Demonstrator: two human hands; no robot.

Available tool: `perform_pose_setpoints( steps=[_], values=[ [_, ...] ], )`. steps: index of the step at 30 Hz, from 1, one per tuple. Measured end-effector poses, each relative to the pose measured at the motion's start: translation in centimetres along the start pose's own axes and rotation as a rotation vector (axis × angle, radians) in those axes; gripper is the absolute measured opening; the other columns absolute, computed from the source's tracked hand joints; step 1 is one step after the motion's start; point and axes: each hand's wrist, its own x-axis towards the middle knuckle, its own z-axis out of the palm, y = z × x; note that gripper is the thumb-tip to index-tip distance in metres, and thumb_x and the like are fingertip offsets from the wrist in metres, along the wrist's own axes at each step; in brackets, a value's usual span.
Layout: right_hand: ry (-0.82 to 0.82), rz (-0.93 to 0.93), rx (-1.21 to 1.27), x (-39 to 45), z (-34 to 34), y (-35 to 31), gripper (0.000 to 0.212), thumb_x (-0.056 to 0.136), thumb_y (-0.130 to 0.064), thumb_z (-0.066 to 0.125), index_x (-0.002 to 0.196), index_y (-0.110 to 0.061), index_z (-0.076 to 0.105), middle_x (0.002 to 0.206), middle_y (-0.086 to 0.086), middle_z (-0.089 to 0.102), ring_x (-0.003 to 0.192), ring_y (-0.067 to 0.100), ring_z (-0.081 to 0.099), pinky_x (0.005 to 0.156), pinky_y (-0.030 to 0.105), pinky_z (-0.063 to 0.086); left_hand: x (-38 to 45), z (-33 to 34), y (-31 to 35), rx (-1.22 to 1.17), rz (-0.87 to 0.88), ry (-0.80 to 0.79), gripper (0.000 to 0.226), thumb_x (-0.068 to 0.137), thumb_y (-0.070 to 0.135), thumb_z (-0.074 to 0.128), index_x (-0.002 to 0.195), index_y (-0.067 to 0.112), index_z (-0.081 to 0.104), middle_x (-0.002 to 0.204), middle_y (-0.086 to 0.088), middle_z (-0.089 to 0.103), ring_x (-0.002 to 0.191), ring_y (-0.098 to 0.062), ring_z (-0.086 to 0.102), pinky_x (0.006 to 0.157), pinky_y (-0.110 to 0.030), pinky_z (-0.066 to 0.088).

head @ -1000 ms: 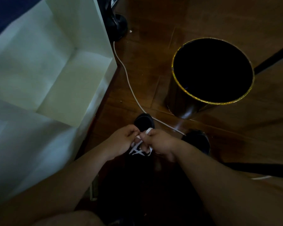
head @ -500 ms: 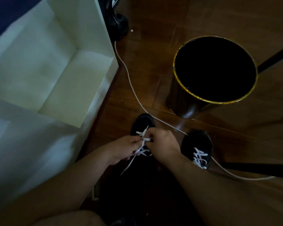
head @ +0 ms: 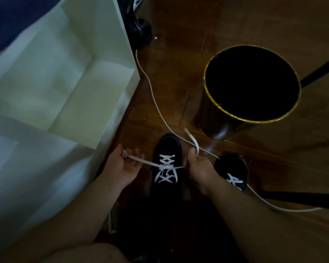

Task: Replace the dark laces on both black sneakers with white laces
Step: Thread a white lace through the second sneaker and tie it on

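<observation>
Down on the dark wooden floor (head: 179, 76), the left black sneaker (head: 167, 149) sits between the two hands, toe pointing away, its upper criss-crossed with a white lace (head: 166, 168) in neat flat rows. The lace ends run out to either side from the upper rows. The left hand (head: 122, 168) has one end pinched in its curled fingers, out to the side near the white box, the strand running taut and straight from the hand to the shoe. The right hand (head: 198, 168) is closed round the other end; that flat strip loops up over the knuckles and pokes out toward the bin. Just right of that hand sits the second black sneaker (head: 233, 166), partly hidden by the forearm, with white lacing showing on it too. A thin white cable (head: 156, 103) snakes across the floor from the top, passes between the shoes and trails off right. Beyond stands a round black bin (head: 252, 88) with a gold rim; to the left, a big open white box (head: 68, 76).
</observation>
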Motion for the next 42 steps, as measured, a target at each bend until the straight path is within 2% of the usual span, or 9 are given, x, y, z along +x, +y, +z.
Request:
perform_pose_setpoints(
  steps=[2, 6, 10, 16, 18, 23, 25, 30, 42],
  values=[
    [0.114, 0.05, -0.178, 0.7, -1.9, 1.6, 0.057, 0.105, -0.059, 0.038, 0.107, -0.011, 0.068, 0.097, 0.015, 0.07, 0.085, 0.032, 0.067, 0.079, 0.04, 0.055, 1.1, -2.1, 0.5, 0.178, 0.081, 0.115, 0.017, 0.111, 0.041, 0.047, 0.1, 0.036, 0.059, 0.06, 0.001, 0.044, 0.05, -0.013, 0.047, 0.05, -0.025, 0.046],
    [0.135, 0.08, -0.225, 1.1, -3.8, 3.2, 0.062, 0.102, -0.06, 0.043, 0.091, -0.007, 0.074, 0.083, 0.016, 0.071, 0.074, 0.034, 0.068, 0.073, 0.042, 0.057, 1.9, -5.2, -0.4, 1.219, 0.445, 0.22, 0.02, 0.103, 0.038, 0.063, 0.113, 0.022, 0.055, 0.104, -0.01, 0.062, 0.093, -0.033, 0.063, 0.079, -0.044, 0.051],
    [-0.055, 0.268, 0.309, 0.4, -3.2, 1.9, 0.044, 0.11, -0.046, 0.04, 0.098, -0.013, 0.066, 0.065, 0.002, 0.067, 0.063, 0.02, 0.061, 0.058, 0.026, 0.045, -1.8, -1.5, -1.7, 1.472, 0.296, -0.217, 0.027, 0.104, 0.047, 0.061, 0.129, 0.04, 0.061, 0.117, 0.013, 0.059, 0.101, -0.004, 0.056, 0.074, -0.024, 0.045],
    [0.024, 0.286, 0.75, 0.4, -2.6, 0.4, 0.038, 0.112, -0.041, 0.034, 0.111, -0.013, 0.059, 0.107, 0.008, 0.074, 0.095, 0.023, 0.07, 0.072, 0.03, 0.051, -2.6, 1.5, -5.7, 2.099, 0.499, -0.671, 0.03, 0.099, 0.054, 0.064, 0.123, 0.04, 0.074, 0.107, 0.017, 0.072, 0.098, -0.003, 0.065, 0.081, -0.022, 0.051],
    [0.03, 0.229, 0.708, 0.2, -1.9, 0.5, 0.029, 0.111, -0.038, 0.039, 0.122, -0.018, 0.058, 0.118, 0.01, 0.072, 0.103, 0.026, 0.07, 0.078, 0.035, 0.054, -2.3, 1.7, -6.2, 2.133, 0.483, -0.638, 0.024, 0.1, 0.051, 0.064, 0.115, 0.037, 0.077, 0.102, 0.015, 0.073, 0.096, -0.007, 0.067, 0.086, -0.035, 0.058],
    [0.028, -0.224, -0.38, -1.5, 0.1, 1.8, 0.061, 0.104, -0.037, 0.055, 0.159, -0.039, 0.028, 0.13, 0.005, 0.065, 0.117, 0.031, 0.062, 0.1, 0.035, 0.046, -1.4, 1.2, -6.2, 1.706, 0.308, -0.561, 0.016, 0.099, 0.034, 0.073, 0.097, 0.021, 0.082, 0.093, -0.003, 0.079, 0.09, -0.018, 0.074, 0.083, -0.033, 0.056],
    [-0.079, -0.338, -0.508, -1.4, 0.7, 2.2, 0.039, 0.106, -0.035, 0.051, 0.144, -0.038, 0.052, 0.125, 0.004, 0.07, 0.116, 0.028, 0.064, 0.1, 0.037, 0.049, -1.7, 1.8, -5.5, 1.519, 0.183, -0.551, 0.016, 0.101, 0.027, 0.071, 0.103, 0.014, 0.081, 0.092, -0.006, 0.079, 0.084, -0.017, 0.074, 0.075, -0.029, 0.053],
    [-0.111, -0.382, -0.47, -1.2, 1.2, 2.5, 0.018, 0.093, -0.053, 0.051, 0.097, -0.043, 0.066, 0.103, -0.002, 0.065, 0.104, 0.024, 0.061, 0.097, 0.046, 0.05, -2.6, 3.1, -4.2, 1.346, -0.015, -0.44, 0.013, 0.1, 0.028, 0.069, 0.101, 0.017, 0.076, 0.066, 0.007, 0.058, 0.05, -0.005, 0.047, 0.049, -0.023, 0.032],
    [-0.213, -0.131, -0.066, -2.2, 3.9, 3.0, 0.017, 0.103, -0.029, 0.063, 0.096, -0.025, 0.078, 0.093, 0.008, 0.078, 0.082, 0.019, 0.067, 0.078, 0.045, 0.056, -1.9, 2.8, -3.9, 1.568, 0.393, -0.659, 0.005, 0.094, 0.02, 0.079, 0.094, 0.016, 0.076, 0.086, 0.018, 0.076, 0.098, 0.016, 0.063, 0.071, -0.012, 0.045]
  ],
)
